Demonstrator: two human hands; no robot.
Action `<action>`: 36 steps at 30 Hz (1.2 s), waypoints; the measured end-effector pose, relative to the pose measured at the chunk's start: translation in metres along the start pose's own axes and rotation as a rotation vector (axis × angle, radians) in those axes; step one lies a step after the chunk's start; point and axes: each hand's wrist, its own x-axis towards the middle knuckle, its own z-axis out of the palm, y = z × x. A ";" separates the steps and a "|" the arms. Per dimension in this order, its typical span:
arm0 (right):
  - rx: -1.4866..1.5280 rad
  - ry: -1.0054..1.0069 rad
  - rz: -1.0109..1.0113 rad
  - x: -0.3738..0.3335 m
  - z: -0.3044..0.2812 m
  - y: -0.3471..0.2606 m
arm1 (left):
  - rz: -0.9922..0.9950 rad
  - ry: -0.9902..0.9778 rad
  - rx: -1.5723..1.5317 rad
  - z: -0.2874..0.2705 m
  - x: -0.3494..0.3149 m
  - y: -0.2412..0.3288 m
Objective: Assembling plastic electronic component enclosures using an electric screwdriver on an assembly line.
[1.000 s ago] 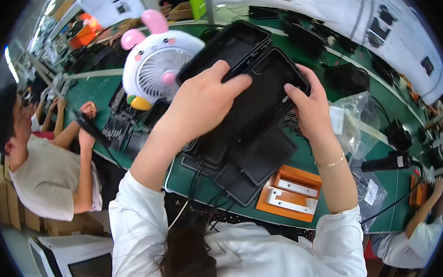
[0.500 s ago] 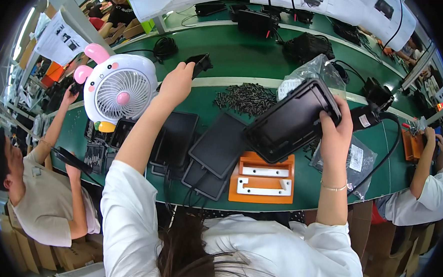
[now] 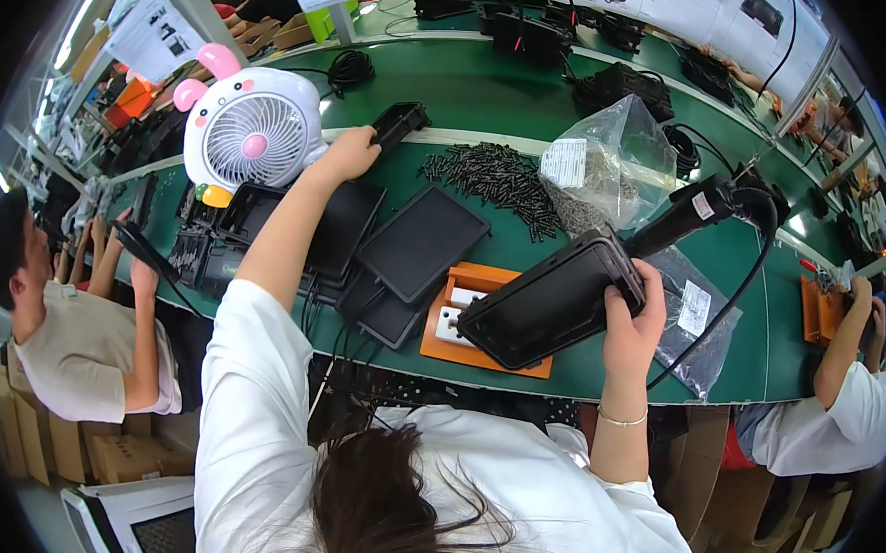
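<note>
My right hand (image 3: 637, 312) grips a black rectangular plastic housing (image 3: 542, 307) by its right end, thumb on the face. The housing is tilted and covers part of an orange fixture (image 3: 484, 359) with white blocks. Farther left, my left hand (image 3: 351, 156) reaches across the bench, its fingers closed on the near end of a small black plastic bracket (image 3: 401, 124) by the pale rail. Black flat panels (image 3: 423, 240) with cables lie stacked between my arms. Beyond them is a pile of black screws (image 3: 493, 179).
A white rabbit-shaped fan (image 3: 255, 132) stands left. Right of the screws lie a clear bag (image 3: 614, 165), a black corded power screwdriver (image 3: 687, 214) and another plastic bag (image 3: 696, 315). Co-workers sit on both sides, one in a beige shirt (image 3: 88, 358).
My right hand has brought the housing lower and closer, over the right part of the orange fixture. My left hand still holds the bracket near the rail. The view has shifted slightly.
</note>
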 end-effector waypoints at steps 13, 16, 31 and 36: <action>-0.036 -0.309 -0.271 -0.042 0.064 -0.010 | 0.176 -0.053 -0.718 -0.011 -0.257 0.142; 0.162 -0.841 0.003 -0.021 0.080 -0.024 | -0.022 0.109 -0.762 0.001 -0.270 0.117; -0.560 -1.067 -0.562 0.190 0.265 0.059 | -0.525 0.522 -1.498 0.002 -0.297 0.050; -0.582 -0.970 -0.721 0.179 0.260 0.063 | -0.572 0.681 -1.528 0.003 -0.304 0.040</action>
